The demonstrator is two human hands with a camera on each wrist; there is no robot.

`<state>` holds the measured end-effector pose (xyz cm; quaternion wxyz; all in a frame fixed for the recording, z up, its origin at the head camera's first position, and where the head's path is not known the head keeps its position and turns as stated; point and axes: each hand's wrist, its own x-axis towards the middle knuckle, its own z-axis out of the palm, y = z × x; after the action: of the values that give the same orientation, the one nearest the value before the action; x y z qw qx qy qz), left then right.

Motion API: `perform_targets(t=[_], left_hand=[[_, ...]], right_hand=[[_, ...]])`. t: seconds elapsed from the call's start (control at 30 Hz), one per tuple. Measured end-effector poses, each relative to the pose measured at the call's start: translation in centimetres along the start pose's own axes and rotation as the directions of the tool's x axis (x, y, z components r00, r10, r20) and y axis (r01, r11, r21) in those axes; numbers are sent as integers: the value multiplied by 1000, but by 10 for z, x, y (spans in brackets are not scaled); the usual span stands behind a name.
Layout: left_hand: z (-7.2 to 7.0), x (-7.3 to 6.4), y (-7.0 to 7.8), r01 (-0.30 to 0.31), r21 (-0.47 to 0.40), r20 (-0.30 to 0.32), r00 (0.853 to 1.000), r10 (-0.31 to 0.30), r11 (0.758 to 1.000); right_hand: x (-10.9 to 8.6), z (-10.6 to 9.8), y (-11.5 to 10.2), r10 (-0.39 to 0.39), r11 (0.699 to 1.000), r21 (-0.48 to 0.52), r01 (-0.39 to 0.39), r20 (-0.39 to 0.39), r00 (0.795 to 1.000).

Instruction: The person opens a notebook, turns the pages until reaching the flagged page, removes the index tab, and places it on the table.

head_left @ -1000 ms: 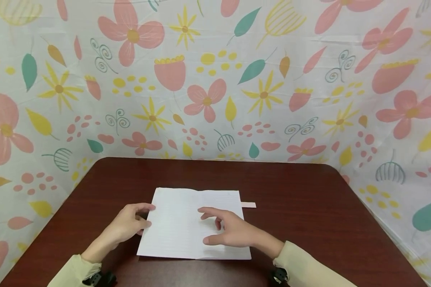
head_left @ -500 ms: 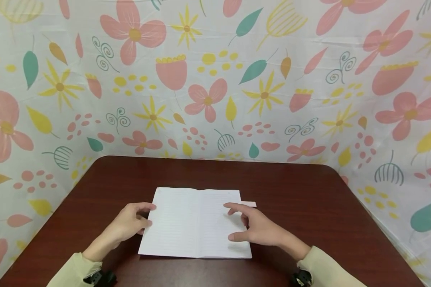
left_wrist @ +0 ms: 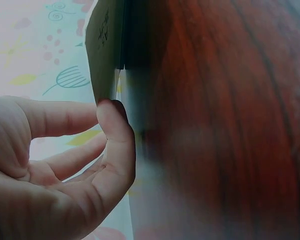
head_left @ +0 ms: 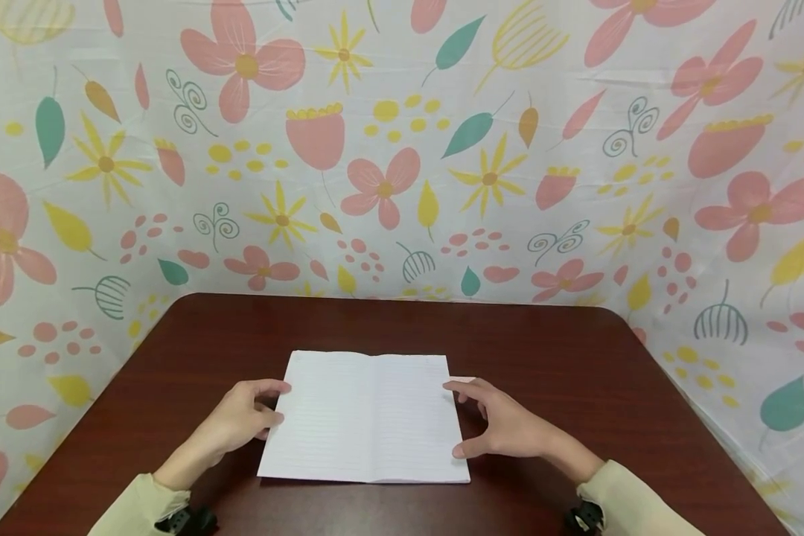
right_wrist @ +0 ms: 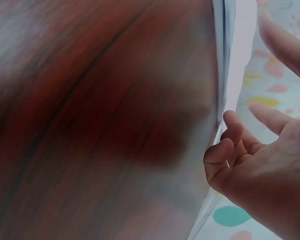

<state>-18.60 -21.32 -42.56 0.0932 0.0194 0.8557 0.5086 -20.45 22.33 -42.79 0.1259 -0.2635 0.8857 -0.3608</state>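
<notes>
An open notebook [head_left: 348,417] with blank lined pages lies on the dark table. The left hand [head_left: 231,420] pinches its left edge; in the left wrist view, fingers [left_wrist: 117,135] bend round the margin of a cover bearing dark handwriting. At the opposite edge, the right hand [head_left: 509,424] is spread, thumb and index finger apart, the fingertips right at the page margin. Seen from the right wrist, the thumb stands away from the notebook's edge [right_wrist: 237,55] while the other fingers are loosely bent beside it. A pale pink strip [head_left: 465,379] sticks out past the notebook's right side, partly hidden by the right hand.
The brown wooden table [head_left: 402,324] has rounded far corners. A floral-print cloth [head_left: 388,97] hangs behind it and along both sides. Dark straps [head_left: 186,519] circle both wrists below light sleeves.
The right hand has moved rightward from over the right page to the notebook's right edge. The left hand has stayed at the left edge, and the notebook lies as before.
</notes>
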Motion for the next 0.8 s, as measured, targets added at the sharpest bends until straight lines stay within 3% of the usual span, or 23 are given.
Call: perform_targets(t=[0.23, 0.53, 0.8], left_hand=[[0, 2, -1, -8, 13, 0, 1000, 8, 1000], [1, 1, 0, -25, 100, -10, 1000, 26, 995], [1, 1, 0, -20, 108, -13, 1000, 22, 994]], right_hand=[[-4, -3, 9, 3, 999, -51, -3, 9, 1000], [-6, -3, 8, 19, 998, -61, -16, 37, 999], [-4, -5, 9, 34, 996, -88, -30, 38, 999]])
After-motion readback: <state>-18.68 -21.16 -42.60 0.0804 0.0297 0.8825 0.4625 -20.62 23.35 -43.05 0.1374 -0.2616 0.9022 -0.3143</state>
